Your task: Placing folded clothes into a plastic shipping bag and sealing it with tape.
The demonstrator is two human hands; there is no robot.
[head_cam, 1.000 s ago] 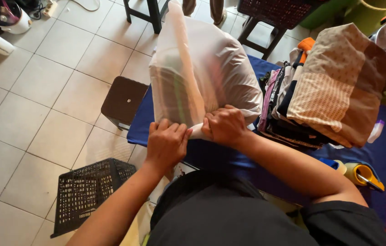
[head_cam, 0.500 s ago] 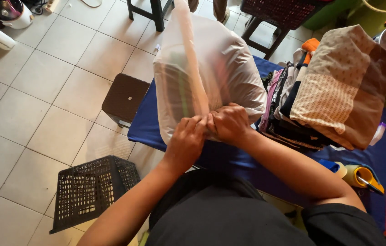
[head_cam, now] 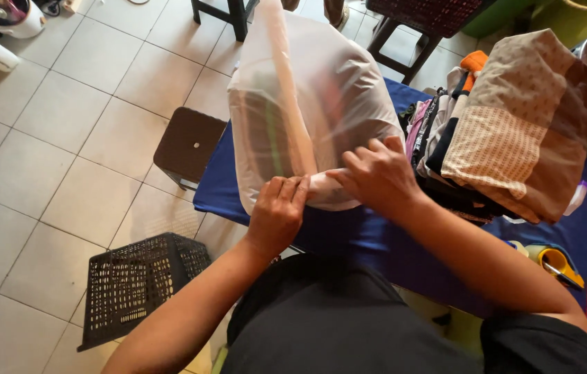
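The bag (head_cam: 307,104) is thin translucent plastic, faintly glossy and creased. The counter (head_cam: 376,239) wears a matt blue cloth cover. The stacked clothes (head_cam: 515,131) are soft woven fabric, the top piece dotted and matt. The black crate (head_cam: 138,284) is perforated hard plastic; the floor (head_cam: 65,138) is smooth, slightly shiny tile.

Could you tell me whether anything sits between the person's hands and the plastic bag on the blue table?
Nothing visible does: the left hand and right hand both grip the bag at its near end.
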